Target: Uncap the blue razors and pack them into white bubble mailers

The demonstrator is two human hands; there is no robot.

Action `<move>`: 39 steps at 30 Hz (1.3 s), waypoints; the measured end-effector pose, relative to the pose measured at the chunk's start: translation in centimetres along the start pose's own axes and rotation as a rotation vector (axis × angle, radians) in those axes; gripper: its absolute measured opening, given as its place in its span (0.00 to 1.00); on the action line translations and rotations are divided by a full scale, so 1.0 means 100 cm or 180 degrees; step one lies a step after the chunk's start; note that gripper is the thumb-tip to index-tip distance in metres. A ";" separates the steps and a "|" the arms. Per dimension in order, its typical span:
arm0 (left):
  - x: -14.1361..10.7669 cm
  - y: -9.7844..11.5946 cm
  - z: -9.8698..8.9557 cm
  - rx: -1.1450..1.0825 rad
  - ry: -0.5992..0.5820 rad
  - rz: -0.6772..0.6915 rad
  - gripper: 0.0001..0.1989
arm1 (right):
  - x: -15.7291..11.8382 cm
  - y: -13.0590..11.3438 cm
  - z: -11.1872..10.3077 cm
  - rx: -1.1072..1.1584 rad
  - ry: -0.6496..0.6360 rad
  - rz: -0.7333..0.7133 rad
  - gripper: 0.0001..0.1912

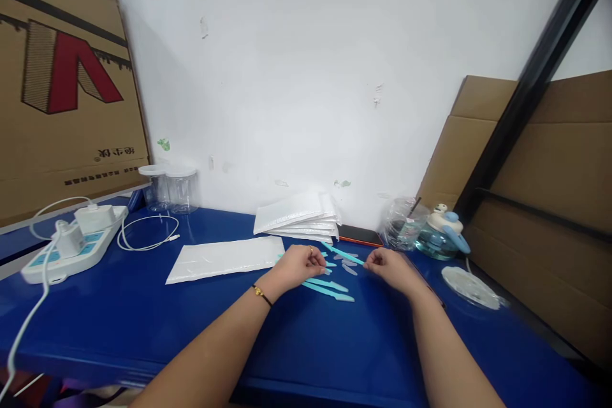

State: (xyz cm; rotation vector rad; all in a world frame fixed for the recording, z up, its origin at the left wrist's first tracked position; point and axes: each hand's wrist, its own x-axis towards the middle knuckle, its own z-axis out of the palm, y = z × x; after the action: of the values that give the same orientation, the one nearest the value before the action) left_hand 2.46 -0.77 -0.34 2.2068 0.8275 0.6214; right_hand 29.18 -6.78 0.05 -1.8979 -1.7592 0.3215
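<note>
My right hand (389,268) pinches one end of a turquoise eyebrow razor (345,254), which slants up and left over the blue table. To its left my left hand (299,264) has its thumb and fingers drawn together; a small pale piece seems to be at the fingertips, too small to make out. Several more turquoise razors lie beneath and beside that hand, two of them in front of it, such as the nearest razor (329,293). Between the hands are several small translucent blade covers (350,269). My left hand hides part of the razors.
A white padded envelope (224,259) lies left of the hands, with a stack of them (296,217) behind. Beside the stack is a phone (359,236). A glass teapot (437,236) stands right. Left are a power strip (90,245), a cable and clear jars (182,191).
</note>
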 end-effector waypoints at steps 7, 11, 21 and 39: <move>0.034 0.016 0.039 0.0347 -0.0105 0.0057 0.09 | 0.004 0.002 0.000 0.0021 0.0122 -0.0003 0.09; 0.040 0.013 0.043 0.0505 0.0036 0.0163 0.15 | 0.003 0.002 0.000 0.0070 0.0096 -0.0031 0.09; -0.005 -0.011 -0.030 0.0855 0.0209 -0.0035 0.11 | 0.012 -0.025 0.041 0.0371 0.0143 -0.0737 0.08; -0.011 -0.005 -0.020 0.1645 -0.0004 -0.0042 0.05 | -0.009 -0.039 0.025 -0.0093 -0.0766 -0.1005 0.07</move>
State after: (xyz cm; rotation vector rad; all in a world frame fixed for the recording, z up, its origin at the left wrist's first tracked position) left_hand 0.28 -0.36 0.37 2.6556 1.0959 0.4306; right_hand 24.49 -7.03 -0.09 -1.6188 -2.1966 0.4208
